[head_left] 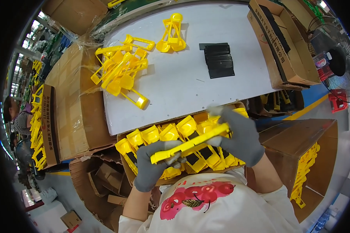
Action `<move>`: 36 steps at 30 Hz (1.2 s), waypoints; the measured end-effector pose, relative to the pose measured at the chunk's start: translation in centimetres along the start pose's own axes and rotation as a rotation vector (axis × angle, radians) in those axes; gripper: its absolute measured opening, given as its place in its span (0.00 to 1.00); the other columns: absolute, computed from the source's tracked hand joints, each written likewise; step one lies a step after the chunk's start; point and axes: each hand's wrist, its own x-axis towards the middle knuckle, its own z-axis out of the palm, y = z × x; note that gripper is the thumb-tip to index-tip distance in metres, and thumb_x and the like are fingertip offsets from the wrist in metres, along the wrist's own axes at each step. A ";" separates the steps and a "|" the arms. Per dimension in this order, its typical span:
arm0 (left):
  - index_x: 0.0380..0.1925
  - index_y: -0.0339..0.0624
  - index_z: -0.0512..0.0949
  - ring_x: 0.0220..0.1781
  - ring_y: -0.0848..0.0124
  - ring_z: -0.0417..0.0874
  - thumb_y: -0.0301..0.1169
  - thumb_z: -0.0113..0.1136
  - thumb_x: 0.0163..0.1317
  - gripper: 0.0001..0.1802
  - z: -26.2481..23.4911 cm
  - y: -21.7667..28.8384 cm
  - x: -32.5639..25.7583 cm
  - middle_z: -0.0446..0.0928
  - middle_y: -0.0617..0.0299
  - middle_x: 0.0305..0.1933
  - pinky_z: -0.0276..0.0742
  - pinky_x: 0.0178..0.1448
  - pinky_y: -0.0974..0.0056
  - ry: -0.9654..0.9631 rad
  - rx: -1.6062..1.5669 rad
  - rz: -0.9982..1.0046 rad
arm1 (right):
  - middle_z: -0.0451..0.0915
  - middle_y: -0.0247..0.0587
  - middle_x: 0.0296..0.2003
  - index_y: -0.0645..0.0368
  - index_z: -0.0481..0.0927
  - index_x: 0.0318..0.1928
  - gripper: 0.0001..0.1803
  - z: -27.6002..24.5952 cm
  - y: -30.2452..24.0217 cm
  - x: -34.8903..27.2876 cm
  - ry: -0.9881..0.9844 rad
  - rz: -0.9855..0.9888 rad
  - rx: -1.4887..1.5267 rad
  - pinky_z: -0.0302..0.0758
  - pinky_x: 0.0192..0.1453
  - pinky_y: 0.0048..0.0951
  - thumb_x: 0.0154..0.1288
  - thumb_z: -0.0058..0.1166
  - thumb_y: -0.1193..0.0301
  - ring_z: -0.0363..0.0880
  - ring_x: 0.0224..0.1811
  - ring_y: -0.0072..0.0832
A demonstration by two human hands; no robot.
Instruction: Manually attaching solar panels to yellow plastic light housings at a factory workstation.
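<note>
A long yellow plastic part [191, 144] is held level in front of my body, between both gloved hands. My left hand [152, 163], in a grey glove, is closed round its left end. At the other end is my right hand [243, 136], gripping it, with some fingers raised and blurred. Directly beneath sits a cardboard box [121, 136] packed with yellow plastic parts [186, 125], several with black panels in them. Farther off on the white table lie a heap of yellow plastic frames [122, 70], a smaller yellow group [173, 35] and a fanned stack of thin black sheets [218, 60].
An open carton [287, 46] with black strips stands on the table's right. A tall taped carton [68, 105] borders the left. Below right is an open carton [299, 136] of yellow parts. A fan [334, 58] stands far right; a person [21, 118] is at far left.
</note>
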 end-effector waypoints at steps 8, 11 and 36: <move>0.43 0.32 0.80 0.31 0.77 0.83 0.18 0.60 0.60 0.11 0.1 -1.6 -2.8 0.82 0.59 0.33 0.79 0.33 0.75 0.012 0.032 -0.187 | 0.80 0.43 0.24 0.60 0.81 0.32 0.10 2.8 -0.2 -5.4 -0.174 0.111 0.078 0.73 0.27 0.27 0.53 0.66 0.68 0.79 0.22 0.35; 0.42 0.32 0.80 0.29 0.78 0.82 0.20 0.61 0.60 0.09 0.3 -1.5 -2.9 0.81 0.60 0.31 0.78 0.31 0.75 0.022 0.052 -0.255 | 0.79 0.43 0.22 0.59 0.81 0.31 0.10 3.7 0.1 -6.4 -0.186 0.153 0.067 0.72 0.25 0.28 0.53 0.67 0.68 0.78 0.20 0.36; 0.40 0.42 0.78 0.36 0.59 0.83 0.34 0.66 0.53 0.15 -8.2 4.5 3.8 0.82 0.54 0.32 0.77 0.43 0.61 -0.079 1.169 -0.034 | 0.79 0.34 0.23 0.60 0.78 0.48 0.24 1.9 0.4 -2.9 -0.134 0.225 0.129 0.72 0.27 0.20 0.55 0.66 0.59 0.75 0.20 0.21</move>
